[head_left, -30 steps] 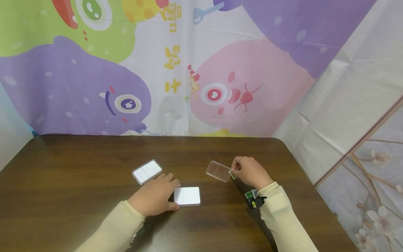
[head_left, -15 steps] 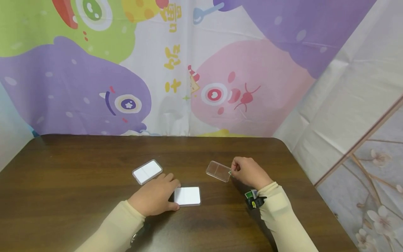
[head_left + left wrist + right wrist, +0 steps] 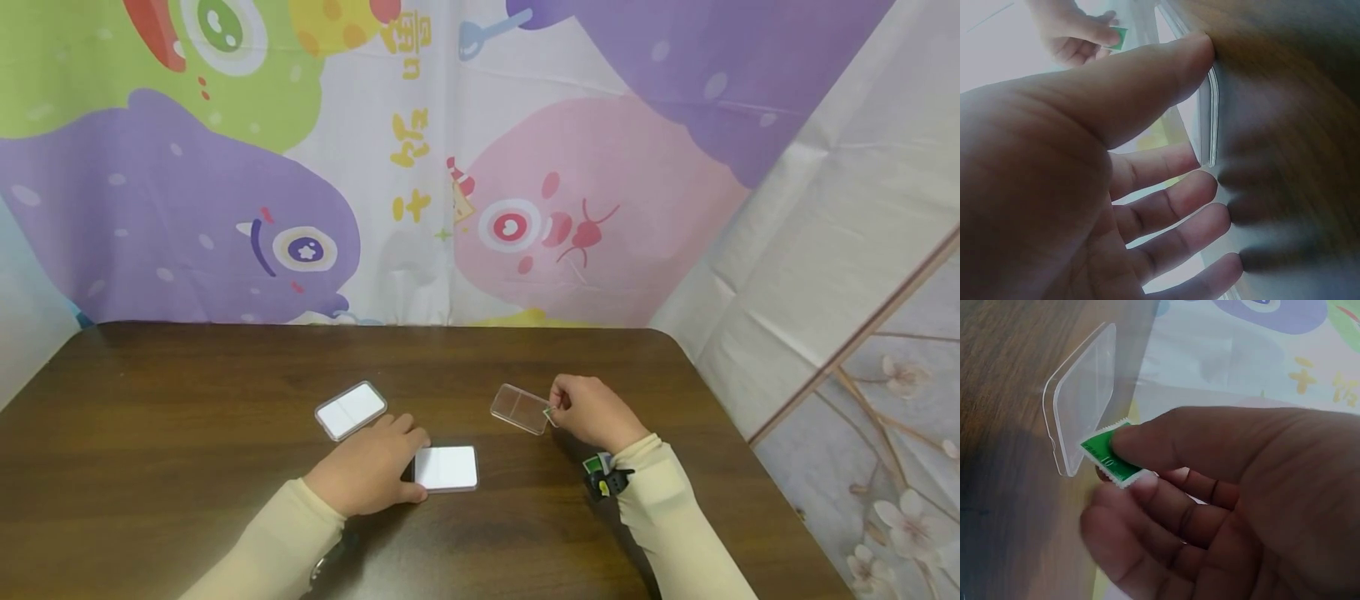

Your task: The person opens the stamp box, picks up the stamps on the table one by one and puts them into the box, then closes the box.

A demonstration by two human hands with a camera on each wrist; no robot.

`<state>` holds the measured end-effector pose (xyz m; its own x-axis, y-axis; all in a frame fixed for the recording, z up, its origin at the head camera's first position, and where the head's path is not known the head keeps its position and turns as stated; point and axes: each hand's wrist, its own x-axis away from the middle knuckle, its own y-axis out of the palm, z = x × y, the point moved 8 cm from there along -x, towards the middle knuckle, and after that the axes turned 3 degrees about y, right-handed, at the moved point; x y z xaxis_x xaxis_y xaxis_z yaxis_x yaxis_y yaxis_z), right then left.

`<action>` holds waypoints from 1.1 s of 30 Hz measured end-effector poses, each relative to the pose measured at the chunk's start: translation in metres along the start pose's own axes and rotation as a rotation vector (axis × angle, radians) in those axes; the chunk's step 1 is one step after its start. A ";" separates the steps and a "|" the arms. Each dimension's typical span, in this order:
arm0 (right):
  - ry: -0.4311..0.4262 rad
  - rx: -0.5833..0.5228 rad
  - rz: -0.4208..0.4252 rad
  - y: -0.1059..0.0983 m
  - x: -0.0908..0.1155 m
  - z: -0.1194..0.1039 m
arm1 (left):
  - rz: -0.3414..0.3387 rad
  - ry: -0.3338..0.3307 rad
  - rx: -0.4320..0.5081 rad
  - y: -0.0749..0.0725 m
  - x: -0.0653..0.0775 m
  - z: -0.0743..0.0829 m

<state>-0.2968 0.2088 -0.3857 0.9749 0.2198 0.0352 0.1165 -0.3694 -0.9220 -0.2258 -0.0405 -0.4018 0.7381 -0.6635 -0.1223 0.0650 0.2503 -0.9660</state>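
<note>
My right hand point(image 3: 596, 408) pinches a green postage stamp point(image 3: 1109, 461) with perforated white edges and a "10" on it, between thumb and fingers. The stamp is at the right end of a flat transparent case point(image 3: 516, 407) lying on the table. In the right wrist view that case point(image 3: 1085, 394) is just beyond the stamp. My left hand point(image 3: 371, 467) holds another clear-edged case with a white insert point(image 3: 450, 467) at its left end, thumb on the near edge and index finger on the far one. Its left end is hidden under the hand.
A second white-filled case point(image 3: 351, 409) lies tilted behind my left hand. The brown wooden table point(image 3: 187, 467) ends at a cartoon-printed cloth point(image 3: 405, 275) at the back. A pale flowered sheet point(image 3: 862, 417) hangs at the right. A black device point(image 3: 606, 479) is strapped on my right wrist.
The stamp in my right hand has tilted a little at the end of the transparent case. My left hand and the cases have stayed in place.
</note>
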 end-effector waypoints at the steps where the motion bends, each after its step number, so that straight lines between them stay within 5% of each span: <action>1: -0.005 0.001 0.000 0.000 0.000 -0.001 | 0.002 0.001 -0.002 0.000 0.000 0.000; 17: -0.011 -0.013 0.007 0.001 -0.002 0.000 | 0.015 0.015 -0.008 0.001 -0.001 0.000; 25: 0.031 -0.087 -0.066 0.006 -0.001 0.001 | 0.006 0.006 -0.008 0.002 -0.002 -0.001; 33: -0.017 0.001 -0.037 0.003 -0.001 -0.003 | -0.004 0.002 0.005 0.001 -0.001 -0.001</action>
<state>-0.2969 0.2045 -0.3875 0.9666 0.2485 0.0626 0.1521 -0.3597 -0.9206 -0.2274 -0.0399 -0.4033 0.7365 -0.6659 -0.1188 0.0713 0.2511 -0.9653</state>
